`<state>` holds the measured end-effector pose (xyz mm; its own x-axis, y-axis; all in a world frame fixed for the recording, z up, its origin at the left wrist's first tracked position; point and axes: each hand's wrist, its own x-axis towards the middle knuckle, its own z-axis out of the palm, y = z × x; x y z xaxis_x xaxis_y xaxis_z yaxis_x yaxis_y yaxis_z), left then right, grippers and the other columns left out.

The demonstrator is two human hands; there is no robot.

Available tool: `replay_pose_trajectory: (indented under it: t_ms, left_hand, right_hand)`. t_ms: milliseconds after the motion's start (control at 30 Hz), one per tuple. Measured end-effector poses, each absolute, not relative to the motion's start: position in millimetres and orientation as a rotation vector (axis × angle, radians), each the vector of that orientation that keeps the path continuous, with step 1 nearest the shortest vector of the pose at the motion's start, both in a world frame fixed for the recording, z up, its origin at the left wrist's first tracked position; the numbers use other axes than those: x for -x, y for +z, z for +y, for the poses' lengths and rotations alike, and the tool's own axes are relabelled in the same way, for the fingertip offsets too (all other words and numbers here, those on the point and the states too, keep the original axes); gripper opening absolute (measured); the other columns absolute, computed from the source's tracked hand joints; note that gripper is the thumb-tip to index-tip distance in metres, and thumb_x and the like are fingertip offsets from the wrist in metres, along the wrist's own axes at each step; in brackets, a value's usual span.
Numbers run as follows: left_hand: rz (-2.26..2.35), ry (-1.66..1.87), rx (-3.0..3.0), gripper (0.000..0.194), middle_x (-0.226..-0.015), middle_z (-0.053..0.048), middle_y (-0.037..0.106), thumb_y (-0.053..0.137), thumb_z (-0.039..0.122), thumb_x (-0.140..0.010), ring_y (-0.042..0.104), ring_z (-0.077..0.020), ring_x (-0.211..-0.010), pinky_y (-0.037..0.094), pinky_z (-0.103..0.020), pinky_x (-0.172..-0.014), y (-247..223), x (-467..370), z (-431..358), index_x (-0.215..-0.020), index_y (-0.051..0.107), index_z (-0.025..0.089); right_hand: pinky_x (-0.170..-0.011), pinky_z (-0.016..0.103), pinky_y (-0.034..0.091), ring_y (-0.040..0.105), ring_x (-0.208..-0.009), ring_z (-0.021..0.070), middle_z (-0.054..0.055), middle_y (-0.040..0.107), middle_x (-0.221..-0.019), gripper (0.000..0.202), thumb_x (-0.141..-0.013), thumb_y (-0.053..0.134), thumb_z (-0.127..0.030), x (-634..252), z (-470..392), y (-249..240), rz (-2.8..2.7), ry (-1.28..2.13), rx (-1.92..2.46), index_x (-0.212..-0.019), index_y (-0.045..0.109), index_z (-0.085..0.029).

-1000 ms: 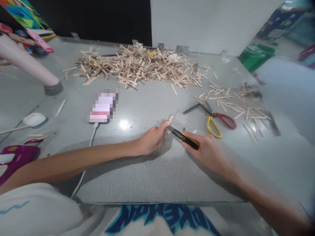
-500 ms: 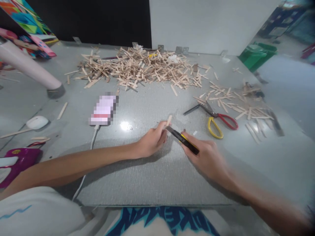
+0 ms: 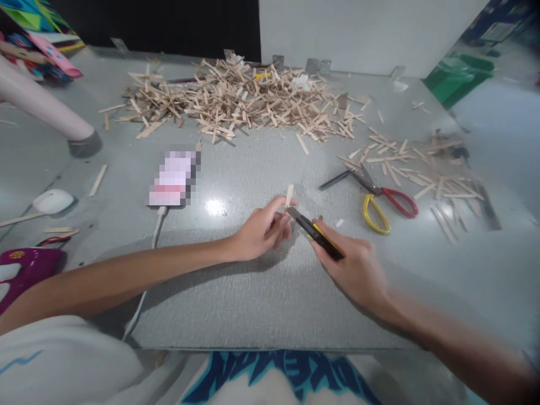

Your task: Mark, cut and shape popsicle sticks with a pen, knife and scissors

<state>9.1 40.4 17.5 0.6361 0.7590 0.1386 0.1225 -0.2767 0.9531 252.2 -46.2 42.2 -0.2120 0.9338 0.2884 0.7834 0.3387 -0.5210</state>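
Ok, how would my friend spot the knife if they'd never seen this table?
Find the big grey table, then the person's right hand over it. It holds a utility knife, the blade pointing toward a small wooden stick in the left hand. The knife's body is black with yellow trim, unlike the scissors beyond, with one red and one yellow handle.

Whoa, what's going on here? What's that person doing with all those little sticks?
A person at a table holds a small wooden stick in the left hand and a cutter in the right hand. The cutter's blade is right by the stick, but I can't tell if it's touching. A big pile of sticks lies farther back. The scissors and the phone are lying on the table.
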Motion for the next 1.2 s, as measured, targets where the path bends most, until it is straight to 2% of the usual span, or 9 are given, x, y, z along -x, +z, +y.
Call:
replay_pose_trajectory:
  t_ms: [100,300,433,633,800,1000,1100,1200]
  left_hand:
    - [0.789,0.72,-1.815,0.03,-0.078,0.005,0.066,0.043,0.032,-0.119,0.058,-0.0071,-0.049,0.047,-0.017,-0.05,16,-10,38,-0.146,0.046,0.02]
    - [0.796,0.728,-1.878,0.031,-0.076,0.006,0.065,0.043,0.025,-0.116,0.056,-0.0067,-0.052,0.045,-0.017,-0.052,13,-11,39,-0.147,0.049,0.02]
    - [0.785,0.731,-1.906,0.035,-0.074,0.008,0.063,0.044,0.023,-0.115,0.053,-0.0058,-0.05,0.044,-0.016,-0.052,12,-10,39,-0.15,0.049,0.02]
    - [0.757,0.695,-1.811,0.03,-0.075,0.005,0.066,0.046,0.032,-0.118,0.055,-0.0067,-0.049,0.044,-0.017,-0.049,17,-9,40,-0.145,0.05,0.019]
    - [0.679,0.647,-1.606,0.04,-0.072,0.005,0.065,0.048,0.048,-0.119,0.053,-0.0081,-0.045,0.042,-0.018,-0.045,22,-9,44,-0.144,0.049,0.018]
    - [0.688,0.652,-1.584,0.04,-0.071,0.007,0.062,0.05,0.053,-0.117,0.048,-0.0088,-0.045,0.04,-0.02,-0.045,24,-8,44,-0.142,0.042,0.022]
    - [0.694,0.673,-1.583,0.035,-0.072,0.009,0.063,0.052,0.052,-0.116,0.048,-0.0089,-0.045,0.039,-0.019,-0.045,21,-7,44,-0.135,0.034,0.027]
    - [0.685,0.695,-1.573,0.03,-0.074,0.008,0.066,0.052,0.05,-0.117,0.051,-0.0085,-0.046,0.041,-0.018,-0.046,17,-7,44,-0.131,0.037,0.028]
  right_hand:
    - [-0.063,0.024,0.058,0.064,-0.06,0.013,0.004,0.083,-0.084,0.039,-0.104,0.069,-0.032,-250,-46,49,-1.949,0.514,1.561,-0.137,0.082,-0.018]
    - [-0.06,0.025,0.056,0.059,-0.054,0.0126,0.005,0.083,-0.082,0.041,-0.104,0.068,-0.034,-252,-46,52,-1.927,0.503,1.574,-0.138,0.082,-0.018]
    - [-0.066,0.027,0.059,0.067,-0.061,0.0152,0.007,0.086,-0.091,0.036,-0.104,0.07,-0.034,-257,-44,60,-1.929,0.578,1.57,-0.132,0.085,-0.018]
    - [-0.06,0.025,0.053,0.061,-0.056,0.0129,0.002,0.078,-0.075,0.038,-0.107,0.065,-0.035,-259,-41,64,-2.036,0.5,1.522,-0.134,0.083,-0.016]
    - [-0.06,0.027,0.049,0.06,-0.057,0.0129,0.003,0.077,-0.075,0.04,-0.116,0.054,-0.033,-265,-38,57,-2.233,0.216,1.383,-0.14,0.078,-0.013]
    - [-0.056,0.031,0.041,0.059,-0.06,0.017,0.003,0.069,-0.073,0.042,-0.117,0.052,-0.023,-281,-35,58,-2.582,-0.376,1.268,-0.154,0.069,-0.015]
    - [-0.058,0.03,0.043,0.062,-0.064,0.0178,0.004,0.069,-0.075,0.044,-0.114,0.054,-0.017,-285,-34,60,-2.613,-0.369,1.259,-0.156,0.068,-0.018]
    - [-0.061,0.03,0.048,0.064,-0.063,0.0175,0.003,0.072,-0.075,0.04,-0.114,0.059,-0.028,-283,-33,61,-2.441,-0.233,1.325,-0.152,0.072,-0.021]
